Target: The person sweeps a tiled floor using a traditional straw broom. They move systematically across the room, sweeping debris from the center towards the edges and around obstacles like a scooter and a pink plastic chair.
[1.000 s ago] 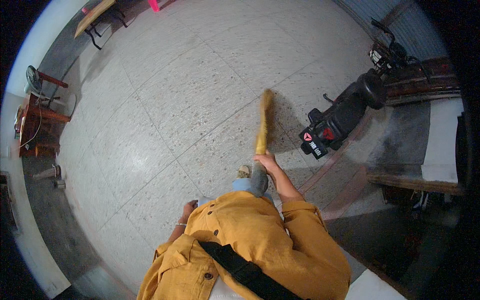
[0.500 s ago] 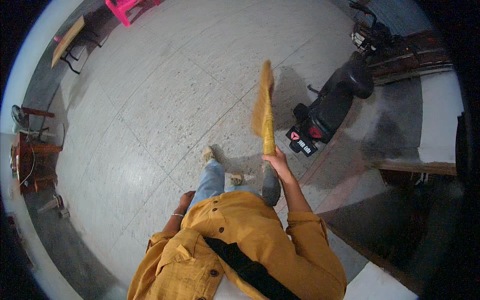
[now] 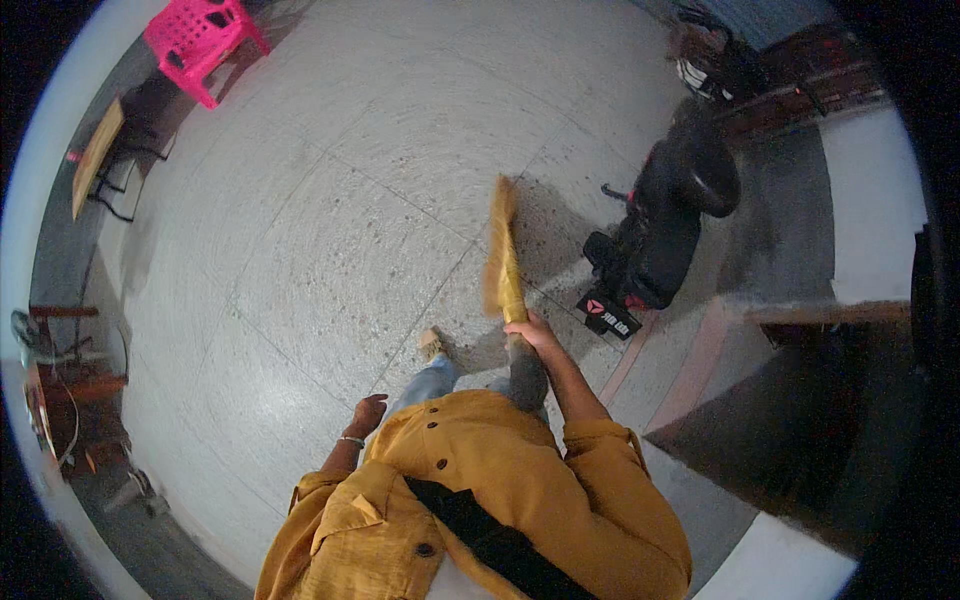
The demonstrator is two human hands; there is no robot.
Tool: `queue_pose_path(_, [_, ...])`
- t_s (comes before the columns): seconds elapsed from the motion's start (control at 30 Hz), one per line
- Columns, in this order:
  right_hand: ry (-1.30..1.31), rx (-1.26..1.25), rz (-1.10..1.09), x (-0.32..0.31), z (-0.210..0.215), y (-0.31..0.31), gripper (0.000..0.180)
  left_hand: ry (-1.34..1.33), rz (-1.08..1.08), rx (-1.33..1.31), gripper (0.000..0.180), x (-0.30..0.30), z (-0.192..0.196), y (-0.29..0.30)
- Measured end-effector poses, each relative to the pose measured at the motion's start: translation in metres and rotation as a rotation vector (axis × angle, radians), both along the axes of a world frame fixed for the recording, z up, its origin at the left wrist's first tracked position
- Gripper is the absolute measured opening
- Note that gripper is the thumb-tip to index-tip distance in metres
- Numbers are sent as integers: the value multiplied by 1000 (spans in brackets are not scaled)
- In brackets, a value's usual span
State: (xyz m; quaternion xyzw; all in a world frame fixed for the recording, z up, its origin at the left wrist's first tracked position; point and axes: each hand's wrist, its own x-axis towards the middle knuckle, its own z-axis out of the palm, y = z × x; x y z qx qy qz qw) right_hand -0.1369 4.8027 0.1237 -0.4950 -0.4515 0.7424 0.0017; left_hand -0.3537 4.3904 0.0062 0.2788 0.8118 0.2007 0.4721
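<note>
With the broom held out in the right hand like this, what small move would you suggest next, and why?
Probably lower the broom so its bristles meet the floor and draw it back toward the feet. The right hand grips its handle end, the bristle head points forward beside the parked scooter, and the left hand hangs free.

brooms: 1 point(image 3: 501, 262) | scooters: 1 point(image 3: 660, 232) | pink plastic chairs: 1 point(image 3: 204, 38) | hands: 2 point(image 3: 533, 328)

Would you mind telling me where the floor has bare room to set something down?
The widest bare stretch of floor runs from the broom in the right hand toward the pink plastic chair. It is crowded on the right, around the black scooter, and along the left edge by the wooden furniture.
</note>
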Motion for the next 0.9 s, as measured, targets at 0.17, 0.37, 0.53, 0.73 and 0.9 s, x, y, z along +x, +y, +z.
queue_pose_path(0.17, [154,-134,-193,15,63,7,41,195,-271,102,27,-49,26,49])
queue_pose_path(0.37, [-189,337,-269,-3,-6,36,49,252,-647,373,27,-102,-136,7])
queue_pose_path(0.53, [-147,187,-287,6,-19,66,44,-11,-467,159,27,-113,-99,78])
queue_pose_path(0.73, [171,71,-240,10,-21,110,30,12,-420,242,28,-119,-75,130])
queue_pose_path(0.9, [211,-2,-202,46,38,174,23,-78,-253,238,28,-98,-66,180])
